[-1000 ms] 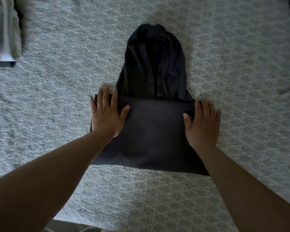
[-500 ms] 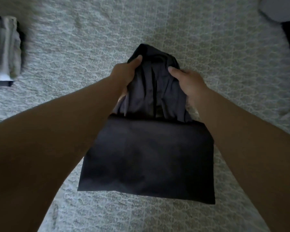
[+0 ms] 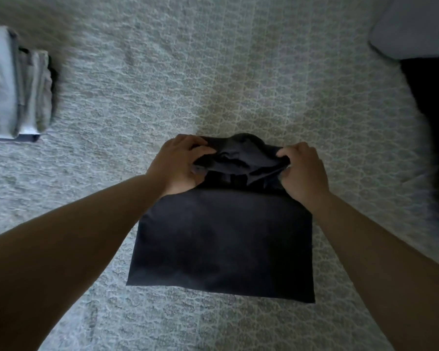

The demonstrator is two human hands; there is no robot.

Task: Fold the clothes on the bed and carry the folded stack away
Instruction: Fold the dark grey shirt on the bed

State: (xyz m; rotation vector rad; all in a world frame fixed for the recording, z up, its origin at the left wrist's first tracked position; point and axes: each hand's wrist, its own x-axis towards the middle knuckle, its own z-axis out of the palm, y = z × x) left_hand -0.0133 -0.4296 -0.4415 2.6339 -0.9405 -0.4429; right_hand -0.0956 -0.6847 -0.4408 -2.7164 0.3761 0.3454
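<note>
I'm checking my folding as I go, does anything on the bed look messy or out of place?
Nothing stands out. Both hands, left hand and right hand, grip the dark garment, bunched only at its far end, mid-fold.

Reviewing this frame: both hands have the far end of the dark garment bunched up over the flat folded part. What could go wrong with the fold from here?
1. The left hand and right hand grip the dark garment in a crumpled bunch, so wrinkles may get trapped inside the fold.
2. The near flat section lies unpinned on the bedspread; pulling the bunch could drag it askew.
3. The bunch looks narrower than the flat part, so the edges may not line up.
</note>
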